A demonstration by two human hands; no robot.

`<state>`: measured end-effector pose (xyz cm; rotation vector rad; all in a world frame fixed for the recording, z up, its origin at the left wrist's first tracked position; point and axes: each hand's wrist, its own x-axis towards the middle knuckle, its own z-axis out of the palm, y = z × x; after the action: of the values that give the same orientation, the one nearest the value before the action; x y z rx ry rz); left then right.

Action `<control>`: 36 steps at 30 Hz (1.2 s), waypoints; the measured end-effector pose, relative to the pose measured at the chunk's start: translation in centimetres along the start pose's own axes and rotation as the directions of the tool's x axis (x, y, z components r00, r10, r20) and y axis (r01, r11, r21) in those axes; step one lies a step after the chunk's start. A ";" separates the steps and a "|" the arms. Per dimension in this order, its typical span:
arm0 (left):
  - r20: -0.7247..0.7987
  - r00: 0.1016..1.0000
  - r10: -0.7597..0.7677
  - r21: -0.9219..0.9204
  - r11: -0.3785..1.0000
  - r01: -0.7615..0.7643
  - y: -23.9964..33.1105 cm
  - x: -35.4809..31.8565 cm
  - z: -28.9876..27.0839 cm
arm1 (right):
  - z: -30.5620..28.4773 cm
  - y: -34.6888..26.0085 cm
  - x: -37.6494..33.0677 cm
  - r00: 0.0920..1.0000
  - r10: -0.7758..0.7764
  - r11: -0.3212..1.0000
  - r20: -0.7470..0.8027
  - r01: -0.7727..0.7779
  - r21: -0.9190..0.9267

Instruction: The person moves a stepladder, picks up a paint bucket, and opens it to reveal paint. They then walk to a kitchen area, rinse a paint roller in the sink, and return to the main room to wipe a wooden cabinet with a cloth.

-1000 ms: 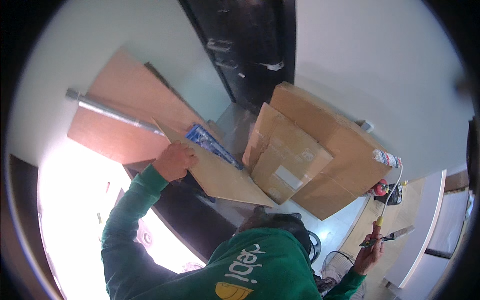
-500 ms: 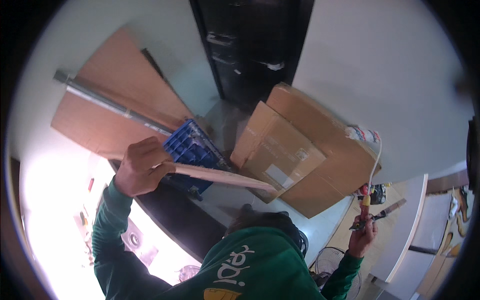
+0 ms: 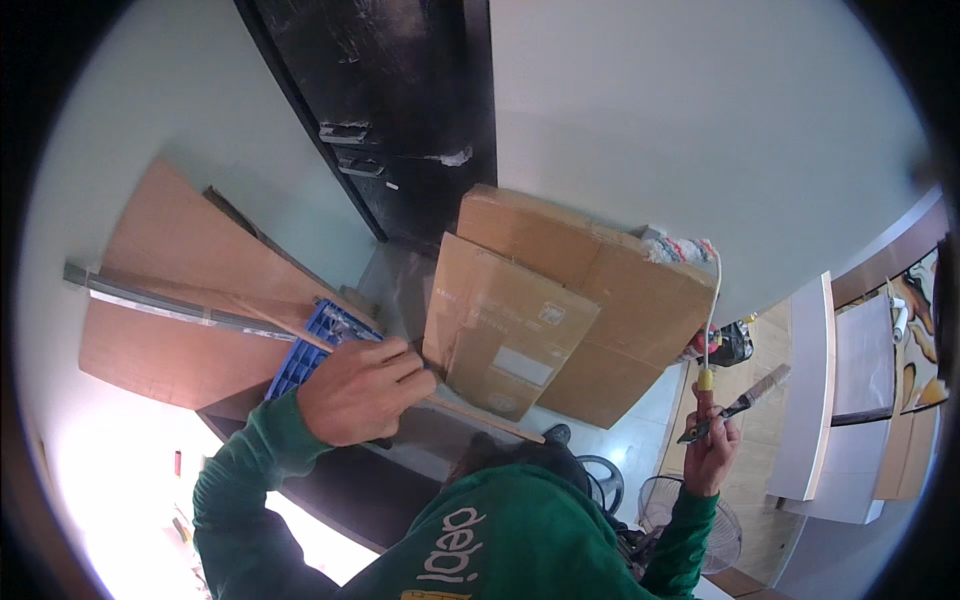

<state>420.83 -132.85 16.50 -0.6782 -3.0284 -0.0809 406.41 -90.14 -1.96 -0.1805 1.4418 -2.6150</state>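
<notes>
My left hand (image 3: 365, 390) is closed around a long, thin strip of wood (image 3: 485, 417), which slants down to the right in front of my body. Its other end passes behind the hand toward the upper left. Out to the right, my right hand (image 3: 712, 455) grips two tools together. One is a paint roller (image 3: 680, 248) with a fuzzy, striped sleeve on a thin white frame and a red and yellow handle. The other is a paintbrush (image 3: 765, 387), its bristles pointing up and right. A blue plastic crate-like piece (image 3: 300, 365) is partly hidden behind my left hand.
Flattened cardboard boxes (image 3: 600, 340) lean against the wall ahead, beside a dark door (image 3: 400, 100). On the left stand a large brown board (image 3: 140, 290) and a long grey strip (image 3: 190, 312). A fan (image 3: 735, 540) and a white cabinet panel (image 3: 805, 400) are at the right.
My left hand has moved right and lower with the wooden strip, which now shows narrower. The view has turned to the right. My right hand keeps hold of the roller and brush.
</notes>
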 end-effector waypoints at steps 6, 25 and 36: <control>0.053 0.995 0.090 -0.019 0.996 -0.089 -6.2 4.9 6.0 | -0.8 1.8 0.8 0.992 -0.006 0.999 -0.123 -0.001 -0.052; 0.287 0.956 0.055 0.195 0.974 -0.114 -11.8 10.8 10.9 | -5.6 3.8 2.2 0.996 -0.027 1.000 -0.086 0.026 -0.007; 0.258 0.957 0.132 0.252 0.947 -0.198 -13.1 10.7 15.5 | -6.4 4.0 2.4 0.999 -0.009 1.000 -0.043 0.010 0.023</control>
<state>405.17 -139.25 1.00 -0.9728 -3.0931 0.4508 403.18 -87.38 -8.70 -0.1298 1.4260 -2.6573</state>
